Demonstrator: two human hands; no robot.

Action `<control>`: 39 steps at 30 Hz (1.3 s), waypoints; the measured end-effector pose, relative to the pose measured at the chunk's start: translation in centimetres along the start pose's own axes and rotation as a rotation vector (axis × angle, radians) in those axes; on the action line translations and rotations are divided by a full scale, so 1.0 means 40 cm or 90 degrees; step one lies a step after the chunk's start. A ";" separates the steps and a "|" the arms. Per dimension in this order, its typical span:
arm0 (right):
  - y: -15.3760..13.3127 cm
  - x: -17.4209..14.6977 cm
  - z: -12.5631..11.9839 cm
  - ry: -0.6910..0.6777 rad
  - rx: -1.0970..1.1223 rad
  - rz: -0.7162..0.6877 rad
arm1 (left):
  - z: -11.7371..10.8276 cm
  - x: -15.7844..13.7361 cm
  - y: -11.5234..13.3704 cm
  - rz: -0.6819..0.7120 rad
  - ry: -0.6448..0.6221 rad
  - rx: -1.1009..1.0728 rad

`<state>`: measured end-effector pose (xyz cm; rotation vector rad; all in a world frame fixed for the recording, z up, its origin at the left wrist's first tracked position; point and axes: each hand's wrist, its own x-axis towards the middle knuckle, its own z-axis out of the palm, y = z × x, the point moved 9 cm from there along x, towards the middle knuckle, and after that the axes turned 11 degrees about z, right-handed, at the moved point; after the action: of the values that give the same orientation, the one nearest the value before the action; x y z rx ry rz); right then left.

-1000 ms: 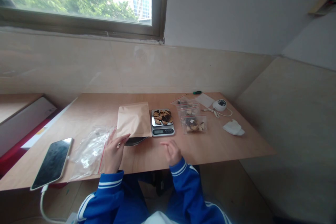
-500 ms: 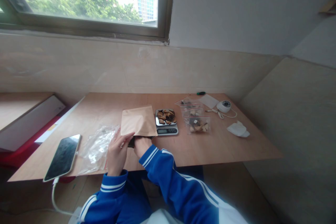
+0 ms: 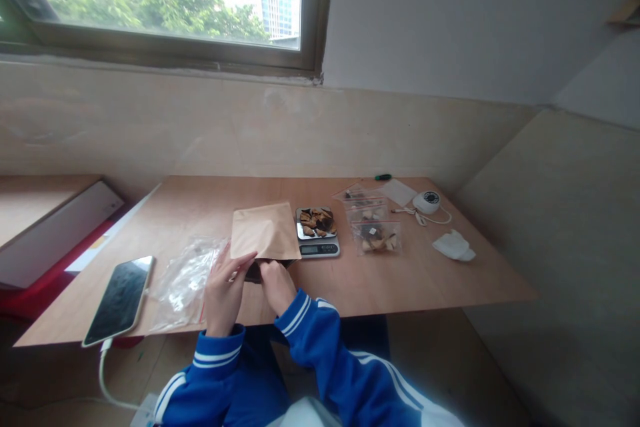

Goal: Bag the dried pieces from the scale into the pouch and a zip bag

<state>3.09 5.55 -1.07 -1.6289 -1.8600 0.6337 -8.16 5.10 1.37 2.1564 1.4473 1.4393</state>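
Two bare hands work at the near, open edge of a kraft paper pouch (image 3: 263,230), which lies flat just left of the digital scale (image 3: 320,250). The left hand (image 3: 224,290), left of the scale and nearer the wearer, has thumb and fingers closed on the pouch's lip. The right hand (image 3: 277,285), also on the scale's near left, is bent at the pouch's dark mouth; its fingertips are hidden, so how far apart they are, and whether they grip anything, cannot be told. Dried brown slices (image 3: 316,221) sit on the scale's plate; the display is too small to read. Right of the scale lie zip-seal bags (image 3: 376,239) of dried pieces; well to its left, beyond clear plastic bags (image 3: 183,280), a smartphone (image 3: 120,300). The step in hand appears to be reaching into the pouch. The next move seems to call for a steady left pinch on the lip while the right fingers come free.
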 end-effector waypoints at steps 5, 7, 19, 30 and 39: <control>-0.008 -0.091 -0.115 -0.058 0.296 -0.029 | -0.030 0.011 -0.032 -0.023 0.003 0.030; 0.026 -0.103 -0.160 -0.110 0.452 0.011 | -0.046 0.010 -0.053 -0.034 0.014 0.042; 0.320 0.112 -0.165 0.150 0.213 -0.018 | -0.061 0.001 -0.060 -0.007 0.012 0.030; 0.304 0.107 -0.157 0.220 -0.005 -0.101 | -0.062 0.001 -0.060 -0.016 0.004 0.024; 0.385 -0.058 -0.216 0.367 0.017 -0.035 | -0.046 -0.007 -0.078 -0.055 -0.014 0.015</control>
<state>20.29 5.23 -5.71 -1.5299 -1.4543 0.1354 -11.56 5.83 0.30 2.0901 1.5371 1.3716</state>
